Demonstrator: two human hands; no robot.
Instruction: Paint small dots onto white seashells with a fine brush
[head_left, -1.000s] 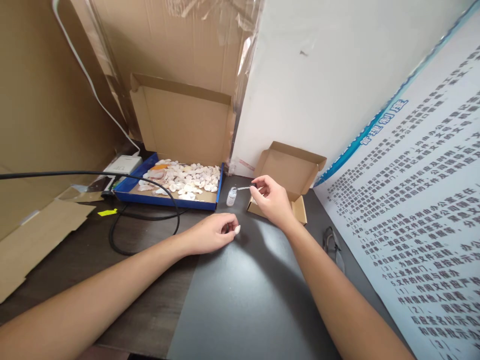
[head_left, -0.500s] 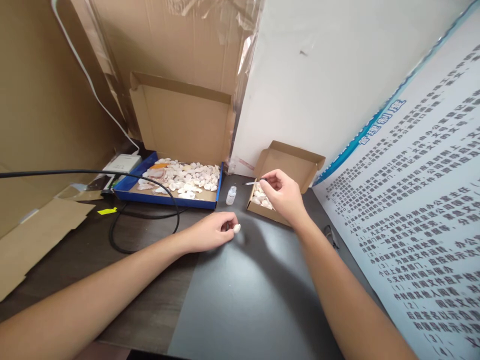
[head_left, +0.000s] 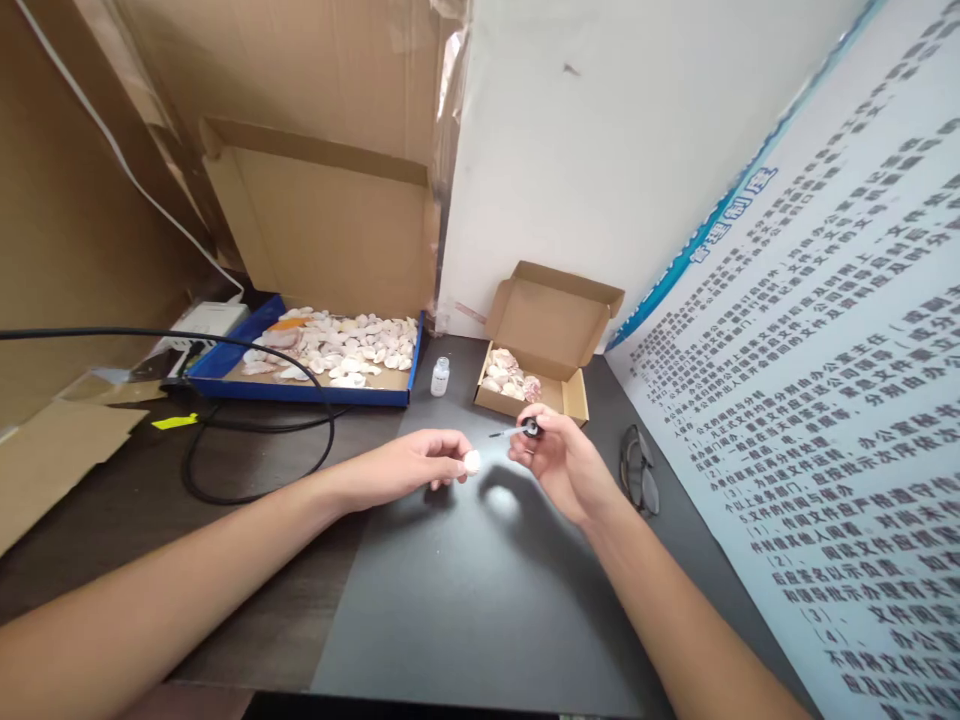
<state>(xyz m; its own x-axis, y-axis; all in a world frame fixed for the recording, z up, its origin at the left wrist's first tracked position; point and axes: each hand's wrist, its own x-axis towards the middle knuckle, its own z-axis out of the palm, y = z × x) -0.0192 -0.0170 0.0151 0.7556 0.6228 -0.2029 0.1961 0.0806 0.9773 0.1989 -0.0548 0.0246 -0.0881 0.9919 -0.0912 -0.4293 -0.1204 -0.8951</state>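
Between the thumb and fingers of my left hand [head_left: 431,462] is a small white seashell [head_left: 472,462], held above the dark grey mat [head_left: 420,620]. My right hand [head_left: 559,455] is closed on a black bottle cap [head_left: 532,428] with a thin brush on its inner side. The brush's dark tip points left, toward the shell, and a gap shows between them. Behind my hands stands a small clear glass bottle [head_left: 440,378] with a white label, its top uncapped.
At the back left, an open blue-sided cardboard box [head_left: 300,393] holds many white shells. A smaller open cardboard box [head_left: 574,395] with several shells stands behind my right hand. Sunglasses [head_left: 639,470] lie on the right, and a black cable [head_left: 330,420] loops at left.
My right hand has come down and nearer with the brush cap, turning it toward the shell. My left hand has turned the shell a little. The view has shifted slightly.
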